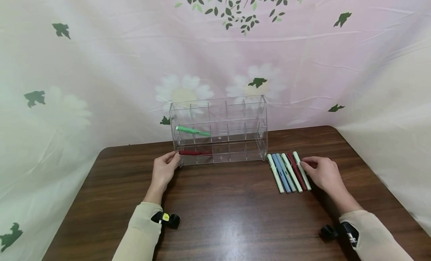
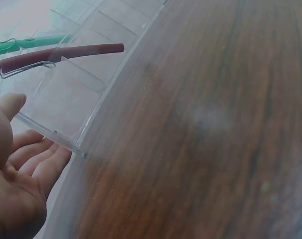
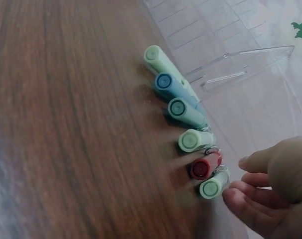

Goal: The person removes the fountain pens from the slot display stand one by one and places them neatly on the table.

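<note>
The right hand (image 1: 323,173) lies at about four o'clock on the table, fingers loosely bent and holding nothing; its fingertips (image 3: 236,198) touch, or all but touch, the outermost pale green pen (image 3: 214,183) of a row of pens (image 1: 289,172). That row has six smooth, round-capped plastic barrels lying side by side and touching: pale green, blue, grey-green, pale green, dark red (image 3: 205,167), pale green. They fan out just at five o'clock from the organiser's right end.

The left hand (image 1: 164,169) sits at about nine o'clock of the organiser, open and relaxed, with thumb and fingertips at its lower left corner (image 2: 74,147); it grips nothing.

The clear acrylic organiser (image 1: 219,131) stands upright at twelve o'clock, a stepped box of three tiers split by thin partitions into small square cells. A red pen (image 1: 194,153) with a metal clip lies slantwise across the left cells of the lowest tier; a green pen (image 1: 192,131) lies likewise in the middle tier above it.

The table (image 1: 222,216) is dark, glossy wood grain.
</note>
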Tool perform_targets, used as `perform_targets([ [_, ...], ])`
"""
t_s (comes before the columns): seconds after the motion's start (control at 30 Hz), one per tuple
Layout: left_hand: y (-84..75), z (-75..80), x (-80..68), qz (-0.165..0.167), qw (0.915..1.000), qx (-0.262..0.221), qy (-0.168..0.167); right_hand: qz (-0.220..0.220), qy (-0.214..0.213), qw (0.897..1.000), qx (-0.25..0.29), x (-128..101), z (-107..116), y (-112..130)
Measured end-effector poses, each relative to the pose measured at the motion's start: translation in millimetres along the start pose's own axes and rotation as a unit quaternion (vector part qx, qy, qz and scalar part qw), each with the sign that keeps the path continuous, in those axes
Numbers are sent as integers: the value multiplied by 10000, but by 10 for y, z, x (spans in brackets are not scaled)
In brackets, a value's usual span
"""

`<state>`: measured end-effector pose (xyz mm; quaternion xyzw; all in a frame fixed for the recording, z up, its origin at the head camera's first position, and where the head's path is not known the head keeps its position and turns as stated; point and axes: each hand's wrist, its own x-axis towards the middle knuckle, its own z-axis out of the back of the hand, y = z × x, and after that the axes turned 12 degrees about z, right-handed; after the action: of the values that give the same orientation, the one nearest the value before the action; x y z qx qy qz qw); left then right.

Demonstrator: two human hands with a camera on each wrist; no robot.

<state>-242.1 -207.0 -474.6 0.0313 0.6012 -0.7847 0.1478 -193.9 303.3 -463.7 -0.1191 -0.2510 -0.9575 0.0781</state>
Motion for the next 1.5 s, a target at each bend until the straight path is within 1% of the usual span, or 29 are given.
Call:
perform_targets([
  [0.23, -1, 6, -16, -41, 10000, -2, -32, 231, -549, 9979, 258, -32, 9, 117],
  [0.53, 14, 2, -12, -32, 10000, -38, -9, 389, -859, 9940, 552, -15, -33, 259],
  [0.73, 22, 1, 2, -53, 9999, -97, -49, 661, -973, 9903, 736, 19, -68, 343],
  [0.93, 30, 0, 13, -52, 9999, -109, -23, 830, -1038, 9858, 1029, 62, -103, 461],
  [1.3, 16, -2, -8, -36, 9999, -109, 33, 1444, -1222, 9709, 1466, 207, -243, 753],
  [1.5, 37, -15, 14, -47, 10000, -78, -41, 1743, -1250, 9633, 1616, 292, -308, 912],
])
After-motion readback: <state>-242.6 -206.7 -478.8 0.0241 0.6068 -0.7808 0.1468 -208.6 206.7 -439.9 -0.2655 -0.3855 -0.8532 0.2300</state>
